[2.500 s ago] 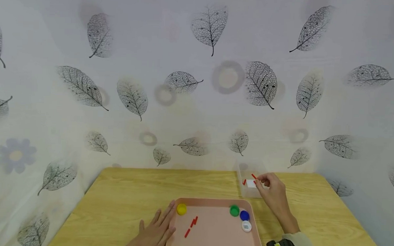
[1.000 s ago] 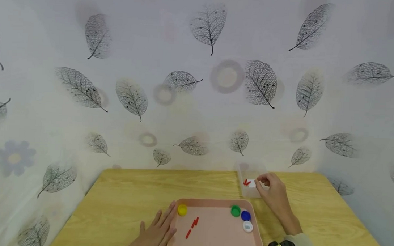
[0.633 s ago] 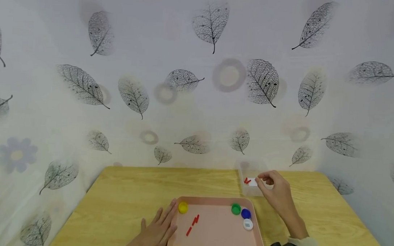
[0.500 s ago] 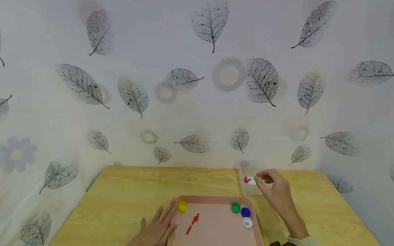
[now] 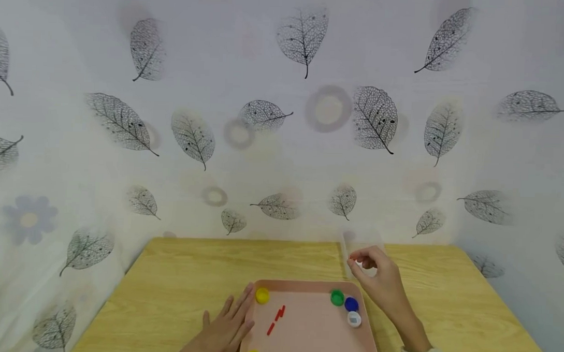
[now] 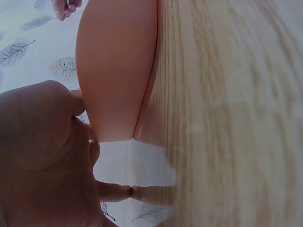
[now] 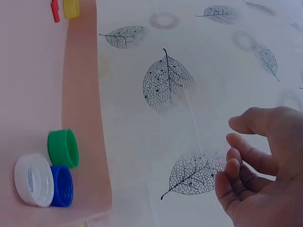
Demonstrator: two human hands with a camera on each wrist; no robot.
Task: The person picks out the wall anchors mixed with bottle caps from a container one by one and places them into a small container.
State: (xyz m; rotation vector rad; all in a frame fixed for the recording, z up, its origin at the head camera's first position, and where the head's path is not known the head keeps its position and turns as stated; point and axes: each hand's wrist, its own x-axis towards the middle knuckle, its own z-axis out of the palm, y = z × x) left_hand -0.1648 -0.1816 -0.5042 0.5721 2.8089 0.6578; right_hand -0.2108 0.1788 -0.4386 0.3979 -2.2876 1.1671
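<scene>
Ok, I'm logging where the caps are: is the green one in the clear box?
No, the green cap lies in the pink tray, near the blue cap.

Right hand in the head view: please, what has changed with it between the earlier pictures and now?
The right hand has moved left over the clear box. The red stick it pinched at first no longer juts out; whether it grips one now cannot be told. Unchanged: the left hand against the pink tray, with three red sticks and caps lying inside.
</scene>
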